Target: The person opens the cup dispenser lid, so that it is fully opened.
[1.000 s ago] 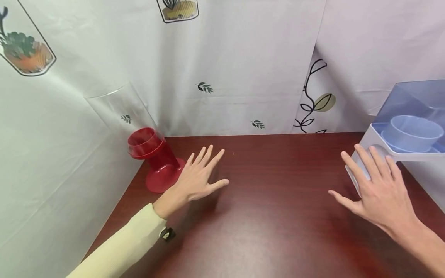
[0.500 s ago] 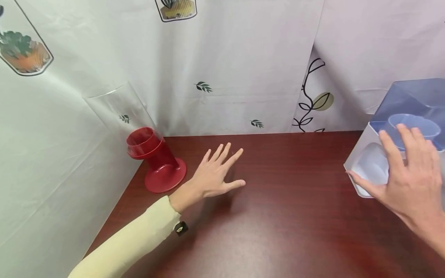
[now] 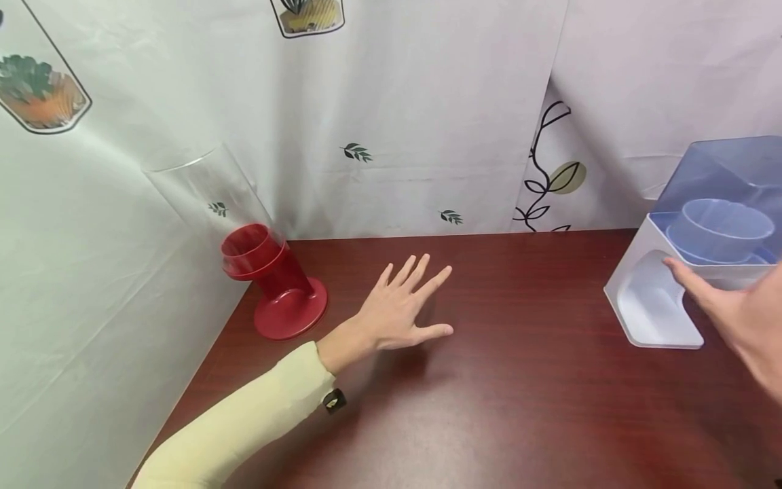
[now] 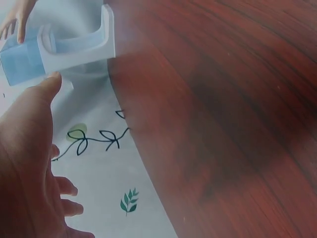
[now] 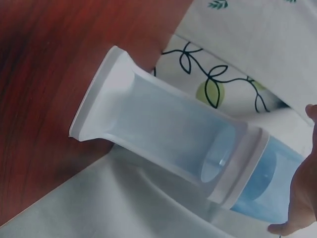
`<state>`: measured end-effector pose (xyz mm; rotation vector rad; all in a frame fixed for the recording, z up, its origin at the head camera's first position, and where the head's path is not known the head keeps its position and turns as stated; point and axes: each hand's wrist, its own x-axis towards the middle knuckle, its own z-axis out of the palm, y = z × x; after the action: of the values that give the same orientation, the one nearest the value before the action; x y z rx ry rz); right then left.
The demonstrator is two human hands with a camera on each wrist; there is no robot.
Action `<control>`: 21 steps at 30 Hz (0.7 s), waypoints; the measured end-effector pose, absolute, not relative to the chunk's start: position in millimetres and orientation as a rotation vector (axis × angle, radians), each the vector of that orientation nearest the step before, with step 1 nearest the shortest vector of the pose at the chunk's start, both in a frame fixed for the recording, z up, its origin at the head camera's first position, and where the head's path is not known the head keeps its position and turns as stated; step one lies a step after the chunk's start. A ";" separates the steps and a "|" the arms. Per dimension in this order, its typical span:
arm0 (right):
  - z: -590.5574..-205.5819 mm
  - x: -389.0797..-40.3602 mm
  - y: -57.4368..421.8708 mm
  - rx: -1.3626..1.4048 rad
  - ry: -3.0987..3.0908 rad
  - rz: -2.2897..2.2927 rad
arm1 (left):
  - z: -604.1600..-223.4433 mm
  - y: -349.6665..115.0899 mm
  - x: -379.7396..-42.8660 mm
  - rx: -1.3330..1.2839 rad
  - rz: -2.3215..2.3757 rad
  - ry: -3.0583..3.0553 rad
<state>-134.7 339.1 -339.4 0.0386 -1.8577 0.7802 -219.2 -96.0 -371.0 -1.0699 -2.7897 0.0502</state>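
Observation:
A white stand (image 3: 656, 305) with a translucent blue tank (image 3: 723, 231) on top, like a pet feeder, is at the right of the table. Beside it, at the right edge of the head view, is my right hand (image 3: 748, 312), thumb towards the stand and most fingers cut off. In the right wrist view, fingers of this hand (image 5: 302, 196) spread about the blue tank end; contact cannot be told. My left hand (image 3: 397, 312) hovers over mid-table with fingers spread, holding nothing. At the left is a red base (image 3: 290, 305) bearing a clear cylinder (image 3: 208, 187).
The dark red wooden table (image 3: 489, 407) meets a white patterned cloth (image 3: 427, 102) along its back and left side. A small black tag (image 3: 334, 401) hangs by my left sleeve (image 3: 244, 421).
My right hand has moved right, past the white stand's front, uncovering its curved recess. My left hand has drifted right, away from the red base, fingers still spread.

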 end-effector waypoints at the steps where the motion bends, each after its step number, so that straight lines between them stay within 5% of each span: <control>1: -340.4 -137.1 342.3 0.034 -1.848 0.802 | -371.2 -93.9 -218.7 -1.075 0.052 -2.791; 21: -332.8 -153.0 354.9 -0.322 -1.920 1.023 | -381.1 -66.3 -207.8 -1.158 0.026 -2.809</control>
<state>-153.0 354.9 -332.8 -0.3220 -1.9196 1.0231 -207.8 -66.3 -381.1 -1.1580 -2.8093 0.0261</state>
